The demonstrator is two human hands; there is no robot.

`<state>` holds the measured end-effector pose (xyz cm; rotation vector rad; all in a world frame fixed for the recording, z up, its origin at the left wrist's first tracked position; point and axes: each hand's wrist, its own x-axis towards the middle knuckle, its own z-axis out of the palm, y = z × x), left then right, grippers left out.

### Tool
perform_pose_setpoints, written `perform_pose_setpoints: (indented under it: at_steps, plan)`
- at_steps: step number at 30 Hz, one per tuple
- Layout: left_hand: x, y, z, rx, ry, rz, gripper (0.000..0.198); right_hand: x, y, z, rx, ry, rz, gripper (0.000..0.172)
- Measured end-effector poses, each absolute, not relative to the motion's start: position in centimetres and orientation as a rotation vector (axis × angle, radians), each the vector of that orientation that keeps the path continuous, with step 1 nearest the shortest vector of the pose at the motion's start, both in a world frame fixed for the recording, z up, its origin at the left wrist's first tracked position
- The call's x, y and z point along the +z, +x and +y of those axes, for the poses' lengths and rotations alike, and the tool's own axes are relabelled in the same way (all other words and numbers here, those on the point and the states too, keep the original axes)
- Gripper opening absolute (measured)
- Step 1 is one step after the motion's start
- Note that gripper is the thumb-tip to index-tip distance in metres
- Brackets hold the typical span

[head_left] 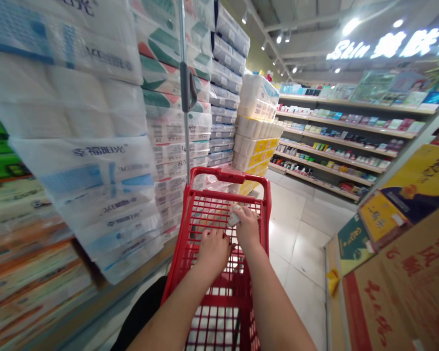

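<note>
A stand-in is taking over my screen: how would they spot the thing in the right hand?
Start with the red mesh basket at the bottom centre. Near its far end, the right hand holds a small wad. Its whitish, crumpled surface sets it apart from the basket's straight red bars.

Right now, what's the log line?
left hand: over red shopping cart, contact unclear | right hand: holding crumpled whitish item | left side: stacked toilet-paper packs

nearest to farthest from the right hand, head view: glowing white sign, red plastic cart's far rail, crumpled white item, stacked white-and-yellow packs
1. Crumpled white item, in the right hand
2. Red plastic cart's far rail, just ahead
3. Stacked white-and-yellow packs, beyond the rail
4. Glowing white sign, upper right
</note>
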<state>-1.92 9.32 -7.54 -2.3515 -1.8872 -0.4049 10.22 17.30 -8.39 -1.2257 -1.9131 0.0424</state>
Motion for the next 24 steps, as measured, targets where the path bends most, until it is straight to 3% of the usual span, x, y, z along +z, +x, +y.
perform_pose_setpoints:
  at_steps: [24]
  plan:
    - [-7.5,-1.6,10.8,-0.349,-2.381,-1.939,0.03,-8.5,9.6,18.8,0.029,-1.192,-1.87,0.045]
